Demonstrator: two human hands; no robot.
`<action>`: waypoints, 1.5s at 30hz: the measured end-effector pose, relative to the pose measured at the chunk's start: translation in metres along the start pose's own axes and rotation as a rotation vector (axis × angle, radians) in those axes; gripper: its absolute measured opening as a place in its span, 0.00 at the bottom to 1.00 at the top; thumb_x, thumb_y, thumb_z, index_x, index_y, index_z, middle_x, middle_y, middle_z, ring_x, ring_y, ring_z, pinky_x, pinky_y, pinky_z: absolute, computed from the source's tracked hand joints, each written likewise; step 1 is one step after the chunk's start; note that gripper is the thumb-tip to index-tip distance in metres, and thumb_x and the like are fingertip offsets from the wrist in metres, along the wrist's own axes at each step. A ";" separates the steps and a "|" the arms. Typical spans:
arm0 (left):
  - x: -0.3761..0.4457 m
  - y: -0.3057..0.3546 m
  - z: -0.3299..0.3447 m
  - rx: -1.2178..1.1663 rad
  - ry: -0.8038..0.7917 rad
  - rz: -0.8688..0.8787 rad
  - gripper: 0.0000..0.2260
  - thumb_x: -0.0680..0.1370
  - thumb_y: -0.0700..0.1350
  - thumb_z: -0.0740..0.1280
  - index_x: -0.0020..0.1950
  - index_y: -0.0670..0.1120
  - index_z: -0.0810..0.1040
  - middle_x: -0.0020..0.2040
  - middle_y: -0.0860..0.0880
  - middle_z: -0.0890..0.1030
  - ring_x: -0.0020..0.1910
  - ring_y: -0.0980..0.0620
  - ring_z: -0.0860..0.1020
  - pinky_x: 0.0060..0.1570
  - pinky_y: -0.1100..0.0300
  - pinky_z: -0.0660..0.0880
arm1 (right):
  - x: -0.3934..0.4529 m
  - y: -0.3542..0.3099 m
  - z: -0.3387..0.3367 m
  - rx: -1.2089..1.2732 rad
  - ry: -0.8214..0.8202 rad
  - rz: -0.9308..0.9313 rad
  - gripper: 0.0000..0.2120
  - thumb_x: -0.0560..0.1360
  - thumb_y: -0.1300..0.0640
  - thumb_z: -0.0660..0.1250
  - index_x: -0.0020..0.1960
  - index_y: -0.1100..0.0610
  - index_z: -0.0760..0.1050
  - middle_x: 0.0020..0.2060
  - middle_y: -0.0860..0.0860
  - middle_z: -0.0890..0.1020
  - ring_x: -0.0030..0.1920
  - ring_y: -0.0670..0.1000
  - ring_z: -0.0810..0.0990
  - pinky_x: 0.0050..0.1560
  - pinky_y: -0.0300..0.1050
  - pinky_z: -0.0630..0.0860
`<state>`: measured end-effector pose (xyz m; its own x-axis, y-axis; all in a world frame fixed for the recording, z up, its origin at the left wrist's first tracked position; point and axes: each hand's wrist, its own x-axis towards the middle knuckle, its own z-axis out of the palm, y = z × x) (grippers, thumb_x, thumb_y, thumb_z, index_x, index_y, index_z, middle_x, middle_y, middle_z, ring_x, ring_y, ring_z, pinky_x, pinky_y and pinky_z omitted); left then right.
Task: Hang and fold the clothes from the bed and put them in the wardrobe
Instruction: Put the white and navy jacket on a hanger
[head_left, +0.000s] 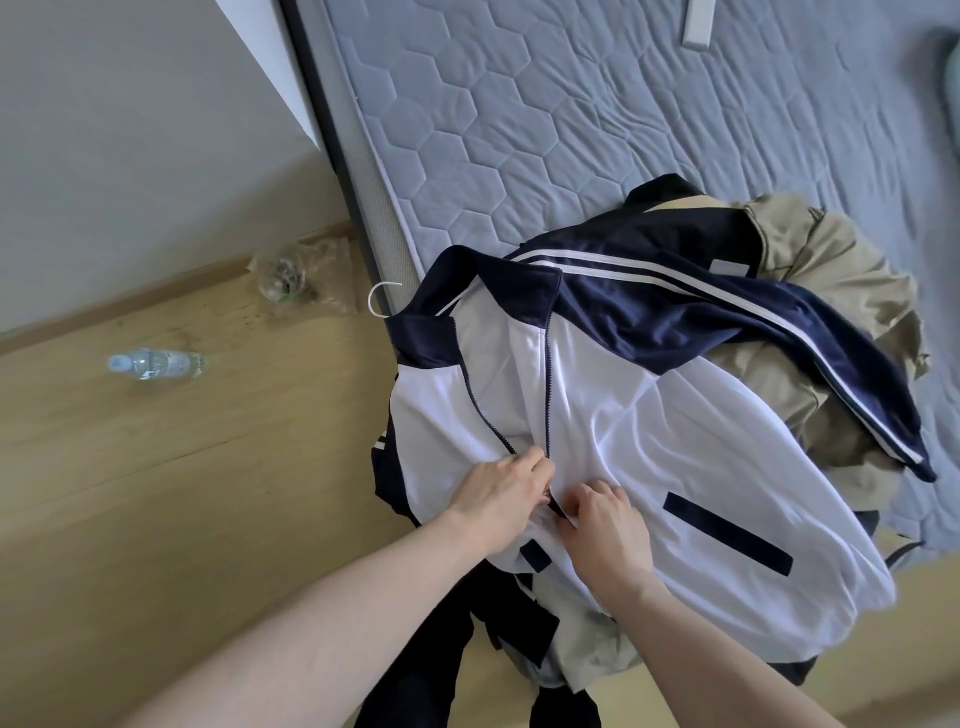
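Note:
A white and navy track jacket (649, 426) lies front up over the corner of the bed (571, 104), on a white hanger whose hook (382, 300) pokes out past the collar. The zip stands open from the collar down to my hands. My left hand (498, 499) pinches the zip at the left front edge. My right hand (605, 530) grips the right front edge just beside it. A khaki garment (841, 291) is bunched under the jacket's right sleeve. Dark clothes (441, 649) hang off the bed's edge below the jacket.
A plastic water bottle (156, 364) lies on the wooden floor (156, 519) to the left. A crumpled clear plastic bag (301, 275) sits near the wall (130, 130). A white object (698, 23) rests at the far end of the quilted grey mattress.

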<state>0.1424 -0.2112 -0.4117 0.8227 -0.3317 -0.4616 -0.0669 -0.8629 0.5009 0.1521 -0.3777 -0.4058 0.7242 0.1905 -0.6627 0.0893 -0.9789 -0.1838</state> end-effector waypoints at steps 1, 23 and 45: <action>-0.002 -0.001 -0.003 -0.007 -0.013 0.007 0.05 0.86 0.49 0.60 0.57 0.48 0.70 0.57 0.49 0.72 0.51 0.45 0.78 0.39 0.51 0.69 | -0.001 0.001 -0.001 0.031 -0.002 0.003 0.07 0.80 0.48 0.67 0.51 0.51 0.78 0.53 0.46 0.80 0.61 0.51 0.75 0.54 0.43 0.73; -0.005 -0.003 -0.014 -0.646 -0.044 -0.436 0.09 0.80 0.54 0.70 0.57 0.53 0.84 0.52 0.54 0.72 0.52 0.54 0.75 0.56 0.61 0.70 | -0.027 0.015 -0.009 0.307 0.074 -0.060 0.11 0.76 0.48 0.72 0.42 0.44 0.70 0.37 0.41 0.76 0.37 0.41 0.75 0.32 0.37 0.66; -0.008 0.000 -0.067 -0.140 -0.095 0.051 0.05 0.81 0.48 0.68 0.57 0.53 0.80 0.51 0.54 0.83 0.51 0.49 0.79 0.47 0.56 0.73 | -0.031 0.013 -0.019 0.260 0.014 -0.178 0.06 0.78 0.52 0.68 0.45 0.46 0.71 0.39 0.41 0.74 0.39 0.47 0.74 0.37 0.43 0.70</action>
<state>0.1735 -0.1829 -0.3595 0.7627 -0.4140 -0.4969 -0.0226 -0.7849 0.6193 0.1442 -0.3973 -0.3739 0.7224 0.3547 -0.5935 0.0394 -0.8781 -0.4768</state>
